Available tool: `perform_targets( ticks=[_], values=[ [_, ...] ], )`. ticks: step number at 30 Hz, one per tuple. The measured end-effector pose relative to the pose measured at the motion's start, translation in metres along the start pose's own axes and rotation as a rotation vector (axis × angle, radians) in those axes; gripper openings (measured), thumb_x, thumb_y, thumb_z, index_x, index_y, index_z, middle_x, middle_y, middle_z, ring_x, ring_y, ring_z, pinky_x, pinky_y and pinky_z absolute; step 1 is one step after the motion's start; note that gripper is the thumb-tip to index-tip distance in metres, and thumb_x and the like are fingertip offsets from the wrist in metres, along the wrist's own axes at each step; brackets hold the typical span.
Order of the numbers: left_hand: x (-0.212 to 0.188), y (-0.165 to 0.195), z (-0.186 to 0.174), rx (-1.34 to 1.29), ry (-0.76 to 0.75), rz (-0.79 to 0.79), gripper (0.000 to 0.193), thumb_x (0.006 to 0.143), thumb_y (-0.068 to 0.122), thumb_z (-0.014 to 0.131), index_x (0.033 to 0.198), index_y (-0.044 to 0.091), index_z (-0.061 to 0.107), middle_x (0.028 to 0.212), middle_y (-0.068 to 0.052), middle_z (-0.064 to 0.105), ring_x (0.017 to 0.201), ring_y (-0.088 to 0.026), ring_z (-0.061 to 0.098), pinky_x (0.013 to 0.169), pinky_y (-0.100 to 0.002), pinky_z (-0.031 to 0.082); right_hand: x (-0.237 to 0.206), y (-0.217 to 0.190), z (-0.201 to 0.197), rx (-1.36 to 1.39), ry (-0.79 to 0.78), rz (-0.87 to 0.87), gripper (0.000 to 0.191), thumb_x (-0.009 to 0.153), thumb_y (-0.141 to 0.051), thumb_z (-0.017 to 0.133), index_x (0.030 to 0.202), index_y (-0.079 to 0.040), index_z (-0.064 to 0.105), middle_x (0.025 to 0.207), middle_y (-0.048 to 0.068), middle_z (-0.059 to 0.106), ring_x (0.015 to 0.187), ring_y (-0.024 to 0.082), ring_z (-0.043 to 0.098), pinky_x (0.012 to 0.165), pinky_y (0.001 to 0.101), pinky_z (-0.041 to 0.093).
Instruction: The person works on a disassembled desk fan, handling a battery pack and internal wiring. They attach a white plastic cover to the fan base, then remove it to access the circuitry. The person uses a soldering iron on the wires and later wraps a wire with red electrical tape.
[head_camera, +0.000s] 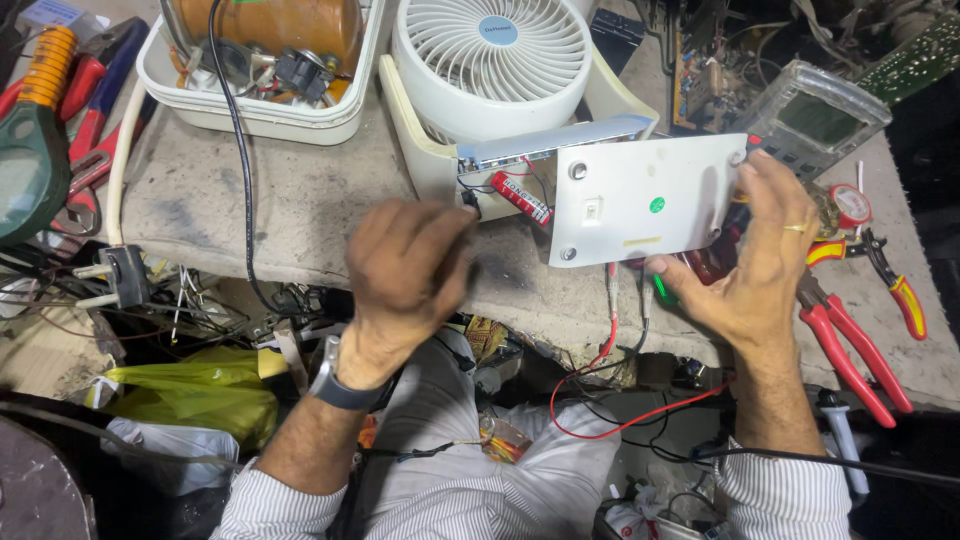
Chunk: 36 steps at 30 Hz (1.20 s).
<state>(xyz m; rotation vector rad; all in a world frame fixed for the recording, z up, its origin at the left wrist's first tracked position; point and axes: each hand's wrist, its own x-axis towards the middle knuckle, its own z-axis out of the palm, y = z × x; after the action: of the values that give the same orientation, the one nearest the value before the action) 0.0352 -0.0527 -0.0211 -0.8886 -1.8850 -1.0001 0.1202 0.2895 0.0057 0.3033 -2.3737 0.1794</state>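
Two hands are working at the edge of the grey stone bench (250, 200), and you are keeping both on one device. Your right hand (765, 255) is gripping the flat white rectangular plastic panel (645, 200) by its right edge, fingers spread along the top corner and thumb pressing underneath, holding it tilted up off the bench in front of the white round desk fan (492, 55). Your left hand (410, 265) is closing loosely, fingertips drawn together near the small black lead at the panel's left end, beside the red cylindrical battery cell (520, 197); whether you are pinching the lead itself cannot be told, as the hand is blurring. Keeping the panel steady with the right hand is advisable, since the red and black wires (610, 330) are hanging free below it and could snag. The red-handled pliers (850, 350) are lying just beside your right wrist, within easy reach.
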Motion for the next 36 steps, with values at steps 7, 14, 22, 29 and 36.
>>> perform_targets(
  ticks=[7, 14, 22, 29, 36],
  values=[
    [0.007, 0.015, 0.031, 0.157, -0.327, -0.022, 0.047, 0.089, 0.014, 0.071, 0.135, 0.008, 0.062, 0.070, -0.003, 0.062, 0.060, -0.024, 0.064, 0.049, -0.042, 0.046, 0.000, 0.002, -0.004, 0.037, 0.016, 0.000, 0.094, 0.087, -0.050, 0.092, 0.152, 0.001, 0.045, 0.152, 0.022, 0.051, 0.139, 0.035, 0.046, 0.118, 0.0488, 0.035],
    [0.023, 0.016, 0.049, 0.228, -0.487, -0.033, 0.028, 0.089, 0.010, 0.067, 0.116, 0.010, 0.063, 0.071, -0.005, 0.067, 0.060, -0.026, 0.069, 0.047, -0.042, 0.049, 0.010, -0.019, -0.006, -0.112, -0.064, -0.100, 0.104, 0.072, -0.056, 0.093, 0.148, -0.003, 0.047, 0.152, 0.022, 0.046, 0.142, 0.044, 0.044, 0.117, 0.0584, 0.034],
    [0.012, 0.020, 0.060, 0.265, -0.365, -0.088, 0.036, 0.095, 0.014, 0.069, 0.129, 0.002, 0.063, 0.055, -0.002, 0.061, 0.045, -0.017, 0.062, 0.041, -0.035, 0.045, 0.009, -0.015, -0.003, -0.118, -0.075, -0.027, 0.105, 0.076, -0.053, 0.093, 0.153, -0.001, 0.043, 0.159, 0.024, 0.042, 0.144, 0.042, 0.043, 0.118, 0.0568, 0.036],
    [0.009, 0.017, 0.062, 0.292, -0.335, -0.028, 0.057, 0.075, 0.006, 0.070, 0.132, 0.000, 0.063, 0.064, -0.002, 0.062, 0.055, -0.019, 0.064, 0.046, -0.037, 0.048, 0.007, -0.011, 0.002, -0.140, -0.086, -0.005, 0.110, 0.076, -0.052, 0.093, 0.155, 0.003, 0.040, 0.160, 0.027, 0.040, 0.145, 0.042, 0.043, 0.118, 0.0575, 0.035],
    [0.005, 0.014, 0.060, 0.213, -0.326, 0.017, 0.048, 0.081, 0.008, 0.069, 0.128, 0.002, 0.063, 0.068, -0.003, 0.063, 0.061, -0.020, 0.067, 0.051, -0.038, 0.049, 0.005, -0.013, 0.005, -0.132, -0.077, -0.005, 0.108, 0.077, -0.048, 0.096, 0.155, 0.000, 0.040, 0.160, 0.025, 0.042, 0.147, 0.041, 0.044, 0.121, 0.0563, 0.036]
  ],
)
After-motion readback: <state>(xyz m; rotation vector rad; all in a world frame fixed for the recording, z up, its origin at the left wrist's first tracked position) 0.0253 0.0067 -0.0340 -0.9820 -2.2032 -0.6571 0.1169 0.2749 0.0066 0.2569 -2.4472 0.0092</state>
